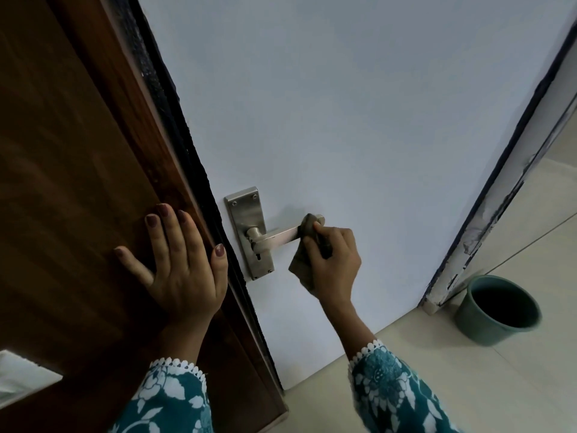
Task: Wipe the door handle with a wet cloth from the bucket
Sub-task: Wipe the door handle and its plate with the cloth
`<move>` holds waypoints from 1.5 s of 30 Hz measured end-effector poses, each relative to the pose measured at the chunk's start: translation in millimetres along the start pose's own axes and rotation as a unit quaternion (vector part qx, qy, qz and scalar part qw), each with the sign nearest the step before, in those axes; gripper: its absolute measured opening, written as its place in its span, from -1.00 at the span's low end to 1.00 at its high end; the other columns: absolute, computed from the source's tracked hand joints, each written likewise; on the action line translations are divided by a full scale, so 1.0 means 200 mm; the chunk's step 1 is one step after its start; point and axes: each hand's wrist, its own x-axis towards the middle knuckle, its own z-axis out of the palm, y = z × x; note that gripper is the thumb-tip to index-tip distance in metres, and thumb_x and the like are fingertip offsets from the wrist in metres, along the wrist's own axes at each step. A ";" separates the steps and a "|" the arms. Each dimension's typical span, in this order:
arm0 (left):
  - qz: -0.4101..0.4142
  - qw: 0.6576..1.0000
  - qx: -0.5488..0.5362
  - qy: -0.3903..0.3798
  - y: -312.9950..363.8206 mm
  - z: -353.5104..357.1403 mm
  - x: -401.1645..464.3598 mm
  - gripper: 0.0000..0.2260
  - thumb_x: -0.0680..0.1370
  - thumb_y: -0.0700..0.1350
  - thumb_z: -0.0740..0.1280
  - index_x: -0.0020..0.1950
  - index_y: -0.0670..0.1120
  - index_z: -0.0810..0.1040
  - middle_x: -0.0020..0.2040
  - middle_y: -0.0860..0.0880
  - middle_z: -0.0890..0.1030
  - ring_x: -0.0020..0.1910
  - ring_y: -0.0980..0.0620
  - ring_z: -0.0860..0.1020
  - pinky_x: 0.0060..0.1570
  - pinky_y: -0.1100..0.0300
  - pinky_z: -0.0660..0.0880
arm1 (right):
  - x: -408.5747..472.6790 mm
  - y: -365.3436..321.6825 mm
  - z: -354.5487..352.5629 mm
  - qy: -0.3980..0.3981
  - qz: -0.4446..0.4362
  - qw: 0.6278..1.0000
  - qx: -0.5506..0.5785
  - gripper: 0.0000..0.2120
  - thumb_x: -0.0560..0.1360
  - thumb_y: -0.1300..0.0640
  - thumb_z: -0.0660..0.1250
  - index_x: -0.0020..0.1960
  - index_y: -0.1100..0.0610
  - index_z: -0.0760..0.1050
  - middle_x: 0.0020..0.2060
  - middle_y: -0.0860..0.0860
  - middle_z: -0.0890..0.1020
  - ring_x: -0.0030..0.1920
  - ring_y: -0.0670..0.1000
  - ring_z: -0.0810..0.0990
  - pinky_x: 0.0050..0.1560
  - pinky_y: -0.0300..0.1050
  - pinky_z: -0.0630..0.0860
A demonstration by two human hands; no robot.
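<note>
A steel lever door handle (274, 235) on a long backplate sits at the left edge of a pale white door (359, 120). My right hand (335, 260) grips a dark brownish cloth (307, 228) wrapped over the outer end of the lever; a corner of the cloth hangs down below my fingers. My left hand (178, 264) lies flat with fingers spread on the dark wooden panel (78, 182) left of the door, holding nothing. A green bucket (496, 310) stands on the floor at the lower right.
A black strip runs between the wooden panel and the white door. The door's worn, chipped right edge (487, 220) ends near the bucket. Beige floor tiles (468, 385) fill the lower right. A pale object shows at the lower left corner.
</note>
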 end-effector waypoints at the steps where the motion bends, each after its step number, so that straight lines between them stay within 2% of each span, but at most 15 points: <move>1: 0.000 1.000 -0.001 0.001 0.00 0.00 0.00 -0.48 0.63 0.00 0.02 0.53 -0.23 0.08 0.49 -0.21 0.16 0.55 -0.08 0.00 0.39 -0.25 -0.16 | -0.02 -0.02 0.02 0.001 0.003 1.000 -0.001 -0.77 0.39 0.28 0.45 0.04 0.19 0.60 -0.16 -0.04 0.48 -0.10 0.04 0.53 -0.13 -0.48 0.31; 7: 0.001 1.000 -0.008 0.005 -0.01 0.01 -0.01 -0.48 0.64 0.00 0.03 0.54 -0.21 0.07 0.54 -0.15 0.09 0.56 -0.09 0.02 0.44 -0.18 -0.24 | -0.21 -0.11 0.13 -0.083 -0.107 0.991 0.003 -0.81 0.39 0.23 0.45 0.00 0.14 0.60 -0.18 0.05 0.54 -0.12 -0.06 0.47 -0.15 -0.47 0.33; 10: -0.001 1.000 -0.013 0.002 -0.01 0.01 -0.01 -0.48 0.64 0.00 0.02 0.54 -0.21 0.07 0.53 -0.15 0.10 0.56 -0.08 0.01 0.44 -0.17 -0.24 | -0.07 -0.03 0.04 -0.054 -0.063 0.997 -0.005 -0.79 0.38 0.23 0.46 0.02 0.14 0.61 -0.17 0.03 0.54 -0.14 0.00 0.51 -0.16 -0.37 0.37; 14: -0.003 1.000 -0.013 0.001 0.00 0.01 -0.01 -0.48 0.64 0.00 0.03 0.54 -0.22 0.09 0.52 -0.18 0.12 0.56 -0.09 0.01 0.38 -0.28 -0.11 | 0.09 0.06 -0.06 0.006 0.025 1.000 0.010 -0.81 0.41 0.22 0.42 0.02 0.11 0.59 -0.12 0.02 0.56 -0.16 -0.20 0.52 -0.15 -0.55 0.34; 16: -0.006 1.000 -0.016 -0.002 0.00 0.00 -0.01 -0.48 0.64 0.00 0.03 0.53 -0.23 0.09 0.51 -0.20 0.14 0.55 -0.09 0.01 0.31 -0.34 -0.03 | 0.08 0.05 -0.05 0.019 0.053 0.998 0.020 -0.82 0.42 0.21 0.41 0.02 0.10 0.57 -0.11 0.03 0.56 -0.15 -0.21 0.52 -0.14 -0.58 0.33; 18: -0.009 1.000 -0.023 -0.006 0.00 0.00 -0.01 -0.48 0.64 0.00 0.03 0.53 -0.23 0.08 0.50 -0.21 0.16 0.55 -0.08 0.01 0.27 -0.40 0.02 | 0.01 0.01 0.01 0.019 0.052 0.998 0.015 -0.81 0.42 0.20 0.42 0.02 0.10 0.56 -0.12 0.00 0.52 -0.16 -0.13 0.51 -0.14 -0.60 0.32; 20: -0.007 1.000 -0.024 -0.004 0.00 0.00 -0.01 -0.49 0.64 -0.01 0.02 0.53 -0.22 0.08 0.50 -0.21 0.16 0.55 -0.08 0.01 0.25 -0.42 0.05 | -0.10 -0.04 0.08 -0.014 0.023 0.999 0.019 -0.78 0.41 0.20 0.43 0.05 0.11 0.56 -0.13 -0.03 0.49 -0.16 -0.20 0.45 -0.12 -0.61 0.31; 24: -0.003 1.000 -0.021 -0.003 0.00 -0.01 -0.01 -0.48 0.64 -0.01 0.02 0.54 -0.22 0.07 0.51 -0.21 0.14 0.55 -0.09 0.01 0.29 -0.38 -0.02 | -0.17 -0.07 0.11 -0.066 -0.023 0.997 0.041 -0.78 0.39 0.22 0.44 0.03 0.12 0.57 -0.13 -0.04 0.48 -0.13 -0.21 0.45 -0.11 -0.54 0.36; 28: 0.001 1.000 -0.012 0.010 0.00 0.00 -0.01 -0.48 0.63 -0.01 0.04 0.53 -0.22 0.07 0.49 -0.21 0.16 0.56 -0.08 0.02 0.43 -0.19 -0.24 | -0.01 0.02 0.02 -0.012 0.020 0.999 0.032 -0.80 0.39 0.22 0.44 0.01 0.11 0.57 -0.14 0.05 0.55 -0.17 -0.26 0.46 -0.14 -0.57 0.34; 34: -0.003 1.000 -0.008 0.012 0.00 0.00 0.00 -0.49 0.63 -0.01 0.04 0.52 -0.23 0.09 0.47 -0.23 0.20 0.56 -0.08 0.01 0.44 -0.15 -0.27 | 0.03 0.03 0.01 0.035 0.100 0.993 0.053 -0.84 0.44 0.16 0.39 0.02 0.08 0.52 -0.07 0.05 0.57 -0.15 -0.27 0.48 -0.15 -0.58 0.33; 36: -0.003 1.000 -0.005 0.011 0.01 0.00 0.00 -0.49 0.63 -0.01 0.03 0.52 -0.23 0.10 0.48 -0.21 0.20 0.56 -0.07 0.01 0.44 -0.15 -0.26 | -0.06 -0.02 0.07 0.021 0.066 0.997 0.041 -0.81 0.42 0.19 0.41 0.02 0.09 0.53 -0.10 0.04 0.52 -0.17 -0.26 0.44 -0.14 -0.60 0.31; 38: -0.004 1.000 -0.004 0.011 0.00 0.00 0.00 -0.49 0.64 -0.01 0.03 0.53 -0.22 0.10 0.49 -0.19 0.19 0.56 -0.07 0.01 0.44 -0.15 -0.26 | -0.19 -0.09 0.14 -0.036 -0.007 0.999 0.032 -0.78 0.40 0.20 0.41 0.05 0.11 0.55 -0.12 0.02 0.48 -0.16 -0.15 0.46 -0.12 -0.54 0.35; 40: -0.007 1.000 -0.010 0.011 0.00 0.00 0.00 -0.49 0.64 -0.01 0.02 0.53 -0.21 0.10 0.49 -0.18 0.20 0.56 -0.06 0.01 0.45 -0.15 -0.25 | -0.29 -0.13 0.19 -0.090 -0.066 0.993 0.030 -0.76 0.41 0.19 0.40 0.08 0.13 0.55 -0.12 0.05 0.49 -0.12 -0.04 0.50 -0.13 -0.35 0.48; 42: -0.003 1.000 -0.018 0.014 0.00 0.00 -0.01 -0.50 0.64 -0.01 0.02 0.53 -0.21 0.10 0.48 -0.18 0.23 0.56 -0.06 0.02 0.45 -0.15 -0.25 | -0.30 -0.14 0.20 -0.106 -0.088 0.990 0.023 -0.77 0.42 0.20 0.40 0.07 0.14 0.56 -0.12 0.08 0.50 -0.13 0.02 0.53 -0.17 -0.22 0.53; 45: 0.004 1.000 -0.017 0.023 0.00 0.00 -0.01 -0.51 0.64 -0.02 0.02 0.53 -0.21 0.12 0.49 -0.14 0.20 0.56 -0.05 0.02 0.45 -0.14 -0.24 | -0.19 -0.09 0.14 -0.075 -0.076 0.994 0.009 -0.78 0.38 0.24 0.44 0.03 0.16 0.59 -0.16 0.03 0.48 -0.16 -0.01 0.50 -0.19 -0.42 0.39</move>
